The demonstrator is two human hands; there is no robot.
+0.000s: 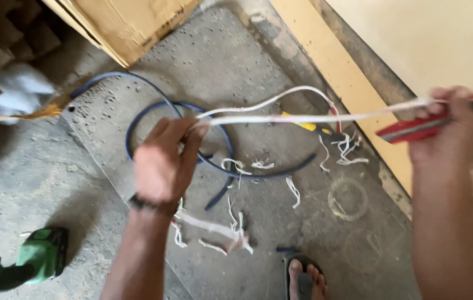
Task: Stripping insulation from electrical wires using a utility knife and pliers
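Note:
My left hand [165,158] pinches one end of a white cable [303,118] that stretches level to the right. My right hand [452,130] grips red-handled pliers [421,126] closed on the cable's other end, near the right edge. The cable loops back in an arc above its straight run. Below on the concrete floor lies a coiled blue cable [153,108], with white insulation scraps [231,225] scattered beneath my left hand and more white scraps [347,149] under the taut cable.
A cardboard box [125,22] stands at the top left, a pale board [336,66] runs diagonally at the right. A green power tool [42,253] lies bottom left. My sandalled foot [303,275] shows at the bottom. A yellow-handled tool [303,125] lies under the cable.

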